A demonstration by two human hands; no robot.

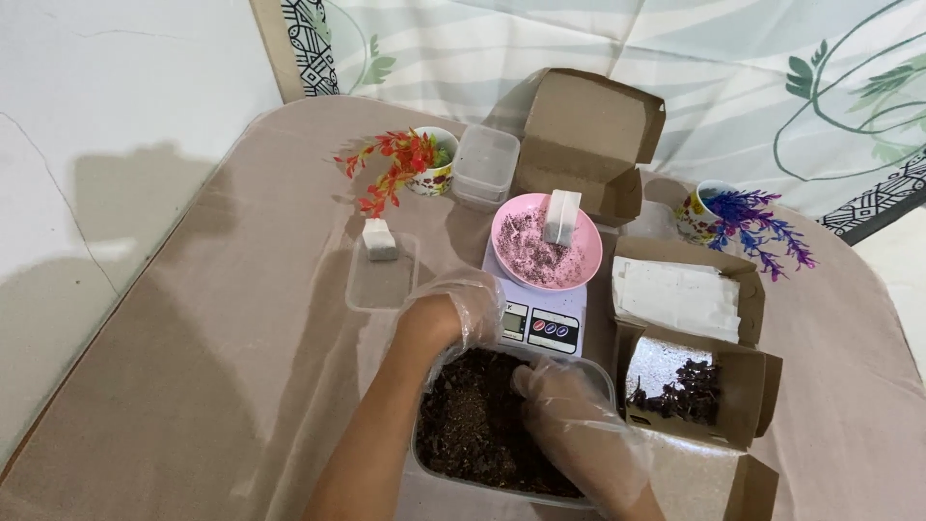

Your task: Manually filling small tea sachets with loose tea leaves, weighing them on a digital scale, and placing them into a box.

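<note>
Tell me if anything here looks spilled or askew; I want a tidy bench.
Only small things. Dark crumbs are scattered loose across the pink plate on the scale, around a sachet standing on it. Another sachet sits alone on a clear lid.

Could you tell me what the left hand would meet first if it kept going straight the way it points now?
Probably the kitchen scale: the left hand points up and away from the container of dark crumbly material, and the scale's front edge lies just beyond it, though depth is hard to judge here.
</note>
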